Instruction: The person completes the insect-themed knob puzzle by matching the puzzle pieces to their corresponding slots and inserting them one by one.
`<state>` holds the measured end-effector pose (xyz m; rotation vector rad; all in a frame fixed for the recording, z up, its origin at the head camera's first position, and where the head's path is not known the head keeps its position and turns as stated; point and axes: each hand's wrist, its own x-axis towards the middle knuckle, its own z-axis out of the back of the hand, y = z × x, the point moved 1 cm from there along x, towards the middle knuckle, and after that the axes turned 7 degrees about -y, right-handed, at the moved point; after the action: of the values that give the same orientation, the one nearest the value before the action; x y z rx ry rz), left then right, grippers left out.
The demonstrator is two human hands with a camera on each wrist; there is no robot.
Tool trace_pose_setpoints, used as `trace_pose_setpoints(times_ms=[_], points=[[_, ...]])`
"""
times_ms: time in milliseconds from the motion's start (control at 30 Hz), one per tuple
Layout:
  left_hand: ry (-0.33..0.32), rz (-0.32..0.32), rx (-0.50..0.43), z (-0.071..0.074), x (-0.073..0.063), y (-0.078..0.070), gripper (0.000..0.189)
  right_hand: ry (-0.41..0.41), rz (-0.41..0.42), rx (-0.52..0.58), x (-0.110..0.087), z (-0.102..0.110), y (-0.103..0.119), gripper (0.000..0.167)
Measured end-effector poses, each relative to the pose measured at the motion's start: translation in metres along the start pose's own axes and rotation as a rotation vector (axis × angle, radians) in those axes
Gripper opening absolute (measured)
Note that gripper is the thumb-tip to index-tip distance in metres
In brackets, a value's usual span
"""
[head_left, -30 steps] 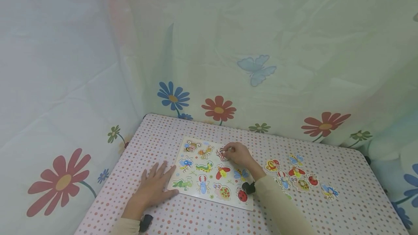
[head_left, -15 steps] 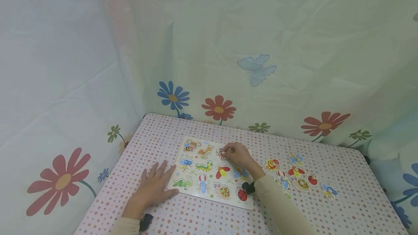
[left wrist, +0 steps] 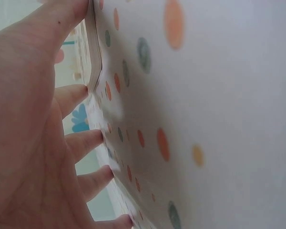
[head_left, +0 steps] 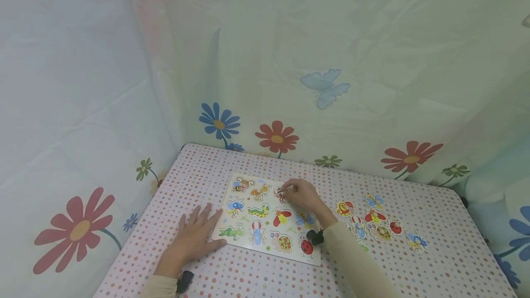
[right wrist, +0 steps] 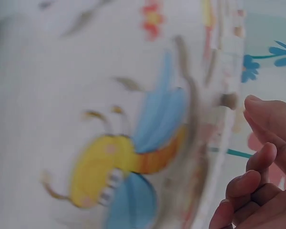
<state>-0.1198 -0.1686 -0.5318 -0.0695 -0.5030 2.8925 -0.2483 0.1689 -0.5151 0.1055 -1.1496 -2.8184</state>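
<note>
A pale puzzle board with colourful insect pictures lies on the dotted tabletop. My left hand is spread flat beside its left edge, thumb at the near left corner; in the left wrist view those fingers touch the cloth and board edge. My right hand is over the board's upper right, fingertips right at the red spider piece. In the right wrist view its loosely bent fingers show a small gap from a brownish knob. The blue-winged insect picture fills that view.
Several loose insect pieces lie right of the board, among them a snail, a ladybird and a blue mosquito. A green piece is partly hidden by the right sleeve. A flowered curtain stands behind the table.
My right hand has shifted up very slightly at the spider piece, and the pale knob seen between its fingers earlier shows less now. The left hand stays still.
</note>
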Motion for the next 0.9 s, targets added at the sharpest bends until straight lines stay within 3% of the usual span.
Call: trace_pose_setpoints(times_ms=[367,900], points=[[0.005,0.004,0.003,-0.001,0.0,0.0,0.087,-0.113,0.043,0.048,-0.008,0.027,0.003,0.018],[0.028,0.012,0.0,0.001,0.0,-0.002,0.086,-0.234,0.078,0.08,-0.051,0.066,-0.005,0.022]])
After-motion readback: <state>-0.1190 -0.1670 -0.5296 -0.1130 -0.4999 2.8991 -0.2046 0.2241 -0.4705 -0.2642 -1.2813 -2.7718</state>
